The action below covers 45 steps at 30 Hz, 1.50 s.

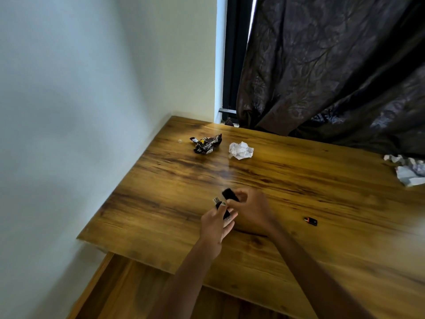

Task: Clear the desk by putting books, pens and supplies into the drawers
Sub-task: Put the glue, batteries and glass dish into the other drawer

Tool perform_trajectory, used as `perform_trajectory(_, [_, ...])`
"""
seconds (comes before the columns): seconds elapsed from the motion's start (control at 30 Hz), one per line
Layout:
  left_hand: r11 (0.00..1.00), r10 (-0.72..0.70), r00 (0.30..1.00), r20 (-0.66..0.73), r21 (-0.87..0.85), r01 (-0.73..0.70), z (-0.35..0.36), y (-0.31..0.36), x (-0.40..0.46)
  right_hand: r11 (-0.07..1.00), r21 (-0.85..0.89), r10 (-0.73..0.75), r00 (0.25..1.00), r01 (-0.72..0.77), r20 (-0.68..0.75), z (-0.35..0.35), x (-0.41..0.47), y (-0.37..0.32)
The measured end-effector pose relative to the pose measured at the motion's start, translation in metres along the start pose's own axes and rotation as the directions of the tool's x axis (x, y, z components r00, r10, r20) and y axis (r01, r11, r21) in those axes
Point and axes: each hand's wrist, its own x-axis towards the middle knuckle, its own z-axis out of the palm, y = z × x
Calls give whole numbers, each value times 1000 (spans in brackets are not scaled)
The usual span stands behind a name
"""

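Observation:
Above the wooden desk (pixel 299 203) my left hand (pixel 213 226) grips a black USB stick (pixel 218 203) whose metal plug points up and away. My right hand (pixel 250 210) pinches a small black cap (pixel 230 195) just beside the stick's upper end. The two hands almost touch. A second small black and red stick (pixel 311 221) lies flat on the desk to the right of my hands. Below the desk's near left edge an open wooden drawer (pixel 119 291) shows its inside.
A crumpled dark snack wrapper (pixel 205 143) and a ball of white paper (pixel 241 150) lie near the far left corner. More crumpled paper (pixel 407 169) sits at the right edge. A wall stands on the left, a dark curtain (pixel 333 65) hangs behind the desk.

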Motion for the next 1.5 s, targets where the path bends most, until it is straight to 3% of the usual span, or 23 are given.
perform_trajectory(0.1, [996, -33, 998, 56, -85, 38, 6, -8, -2, 998, -57, 9, 1000, -10, -11, 3, -30, 4])
perform_trajectory(0.27, [997, -53, 993, 108, -53, 59, 15, -18, -11, 998, -17, 57, 998, -58, -40, -12, -58, 16])
perform_trajectory(0.43, [993, -86, 976, 202, -59, 99, 15, -21, -24, 964, -205, 108, 950, -173, -294, -62, -48, 65])
perform_trajectory(0.6, [988, -100, 967, 234, -91, 124, 11, -24, -34, 828, -512, 183, 974, -227, -136, -83, -53, 111])
perform_trajectory(0.7, [985, -101, 965, 242, -112, 131, 7, -24, -43, 815, -536, 134, 972, -219, -193, -80, -64, 110])
perform_trajectory(0.9, [989, -90, 958, 271, -86, 117, -13, -25, -59, 870, -425, 149, 956, -248, -253, -74, -76, 116])
perform_trajectory(1.13, [950, -207, 884, 419, 303, 79, -72, -41, -95, 994, -3, 103, 956, -108, -275, -46, -138, 52])
perform_trajectory(1.23, [873, -296, 900, 321, 473, 118, -100, -57, -106, 984, 156, 108, 982, -84, -154, -22, -183, 21])
perform_trajectory(1.33, [738, -329, 926, 184, 662, 131, -126, -78, -109, 953, 265, 137, 989, -147, 56, 11, -225, 6])
perform_trajectory(1.43, [572, -323, 940, 107, 813, 104, -146, -94, -109, 934, 254, 201, 958, -251, 205, 49, -250, 11])
perform_trajectory(1.5, [530, -280, 955, 101, 845, 66, -158, -104, -104, 921, 223, 265, 934, -319, 240, 71, -255, 19])
